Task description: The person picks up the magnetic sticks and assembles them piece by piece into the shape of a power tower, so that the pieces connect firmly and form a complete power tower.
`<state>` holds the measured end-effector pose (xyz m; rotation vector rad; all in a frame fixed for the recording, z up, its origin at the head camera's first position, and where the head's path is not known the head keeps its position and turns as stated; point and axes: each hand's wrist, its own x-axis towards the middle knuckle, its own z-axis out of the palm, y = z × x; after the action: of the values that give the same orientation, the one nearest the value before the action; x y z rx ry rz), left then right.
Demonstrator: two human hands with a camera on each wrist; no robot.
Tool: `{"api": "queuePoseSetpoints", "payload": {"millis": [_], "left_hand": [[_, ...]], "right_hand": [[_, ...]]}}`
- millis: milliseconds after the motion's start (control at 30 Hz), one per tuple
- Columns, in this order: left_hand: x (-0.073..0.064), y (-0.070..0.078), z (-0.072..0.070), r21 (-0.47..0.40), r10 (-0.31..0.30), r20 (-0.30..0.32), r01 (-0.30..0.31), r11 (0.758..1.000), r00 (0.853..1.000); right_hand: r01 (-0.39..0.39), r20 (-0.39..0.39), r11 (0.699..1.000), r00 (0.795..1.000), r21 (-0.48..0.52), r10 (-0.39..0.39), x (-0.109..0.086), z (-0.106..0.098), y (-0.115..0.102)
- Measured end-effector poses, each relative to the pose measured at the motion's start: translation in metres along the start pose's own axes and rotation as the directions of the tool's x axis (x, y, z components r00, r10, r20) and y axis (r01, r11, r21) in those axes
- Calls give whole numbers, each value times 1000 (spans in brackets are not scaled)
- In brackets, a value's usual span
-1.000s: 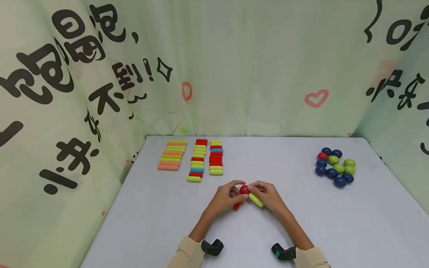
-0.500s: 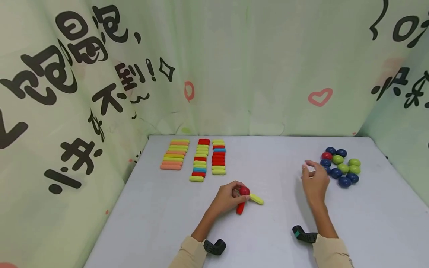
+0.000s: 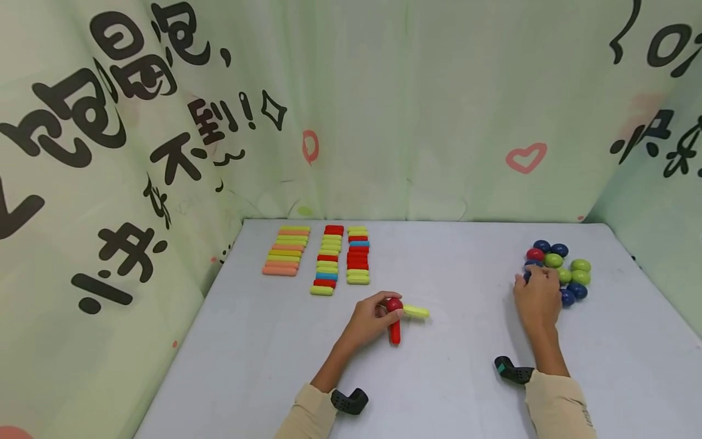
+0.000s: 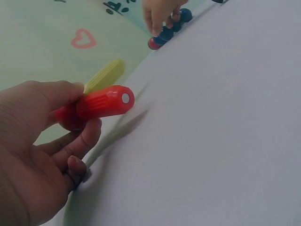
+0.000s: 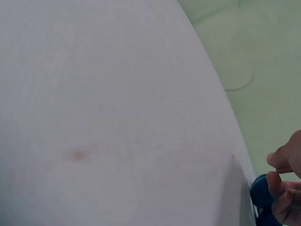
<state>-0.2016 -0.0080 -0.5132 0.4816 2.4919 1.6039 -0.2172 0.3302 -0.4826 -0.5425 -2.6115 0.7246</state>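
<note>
In the head view my left hand pinches a red ball just above the table. A red ribbed rod and a yellow ribbed rod stick out from that ball at an angle to each other. The left wrist view shows a pale round spot at the end of the red rod. My right hand reaches over the cluster of balls at the right, fingers bent downward. In the right wrist view its fingertips are beside a blue ball; no ball shows between thumb and finger.
Three columns of rods lie at the back left: an orange and yellow column, a middle mixed column and a right mixed column. Green balls, blue balls and a red ball are grouped at the right. A curtain hangs behind the table.
My right hand has left the joined pieces and moved right to the ball cluster. My left hand keeps hold of the red ball, and the two rods have turned slightly.
</note>
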Motion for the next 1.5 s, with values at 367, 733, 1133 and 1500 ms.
{"api": "queuePoseSetpoints", "payload": {"millis": [367,733,1133,1500], "left_hand": [[3,-3,-1,-163,-61,-44,53,985,997],[4,-4,-2,-279,-108,-57,88,956,992],[3,0,-1,-291,-87,-75,62,955,993],[2,-3,0,-227,-104,-62,87,970,993]], "right_hand": [[75,165,997,983,4,-75,-12,-3,1],[68,440,942,872,329,-216,-30,7,-29],[68,473,759,745,647,-470,-53,26,-76],[24,490,735,731,677,-475,-58,37,-73]]}}
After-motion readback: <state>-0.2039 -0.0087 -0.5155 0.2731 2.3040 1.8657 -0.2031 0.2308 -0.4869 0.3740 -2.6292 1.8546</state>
